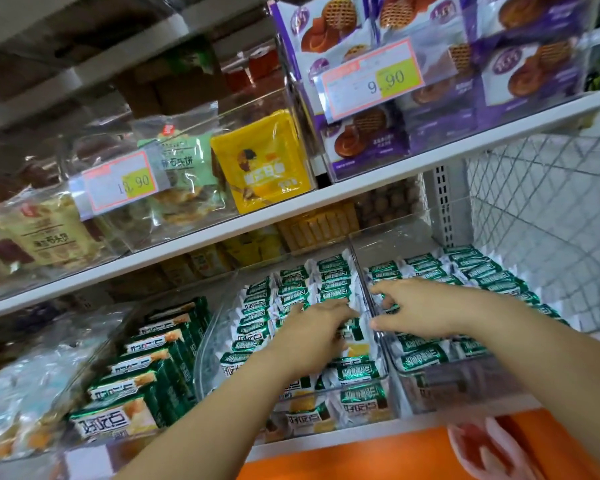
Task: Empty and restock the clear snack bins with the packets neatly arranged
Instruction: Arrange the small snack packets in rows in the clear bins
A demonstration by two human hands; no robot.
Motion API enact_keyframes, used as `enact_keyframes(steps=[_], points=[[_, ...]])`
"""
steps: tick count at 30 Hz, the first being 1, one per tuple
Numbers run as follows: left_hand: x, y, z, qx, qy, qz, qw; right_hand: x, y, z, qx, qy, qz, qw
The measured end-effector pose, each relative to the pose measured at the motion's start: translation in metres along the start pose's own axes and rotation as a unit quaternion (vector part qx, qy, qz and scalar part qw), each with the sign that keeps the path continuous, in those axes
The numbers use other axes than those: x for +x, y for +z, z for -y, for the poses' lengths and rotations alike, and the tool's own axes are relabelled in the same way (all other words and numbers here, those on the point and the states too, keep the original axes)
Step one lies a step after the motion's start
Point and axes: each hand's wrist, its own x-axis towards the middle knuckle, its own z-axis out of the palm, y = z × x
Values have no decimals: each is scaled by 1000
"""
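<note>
Two clear snack bins stand side by side on the lowest shelf, both filled with rows of small green-and-white packets. My left hand (314, 336) lies palm down on the packets (257, 318) in the middle bin (208, 344), fingers curled among them near its right wall. My right hand (414, 308) reaches over the divider into the right bin (465, 375), thumb and fingers apart above its packets (478, 271). Whether either hand grips a packet is hidden by the fingers.
A left bin holds larger green boxes (142, 368). Shelves above carry bins of yellow (260, 161) and purple snack bags (426, 81) with price tags. A white wire grid (541, 209) closes the right side. An orange surface (361, 459) lies below the shelf edge.
</note>
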Motion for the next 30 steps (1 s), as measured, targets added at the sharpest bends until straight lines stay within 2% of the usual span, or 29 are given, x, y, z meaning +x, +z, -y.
enact_keyframes(steps=[2, 8, 13, 19, 23, 26, 30], points=[[-6, 5, -1, 65, 11, 26, 997, -1, 0, 0, 1, 1, 1, 1000], [-9, 12, 1, -49, -47, 22, 997, 1, 2, -1, 1, 1, 4, 1000], [0, 12, -2, -18, -52, 72, 996, 3, 3, -2, 1, 1, 1, 1000], [7, 0, -3, -35, -56, 151, 986, 3, 15, 10, -21, 17, -23, 999], [-8, 2, -5, -77, -43, 68, 994, -9, 26, 20, -82, 3, -128, 988], [-42, 8, 6, -111, -32, -42, 992, -25, 36, 35, -136, -74, -225, 962], [-102, 18, 38, -119, -4, -177, 977, -47, 63, 62, -136, -163, -209, 955]])
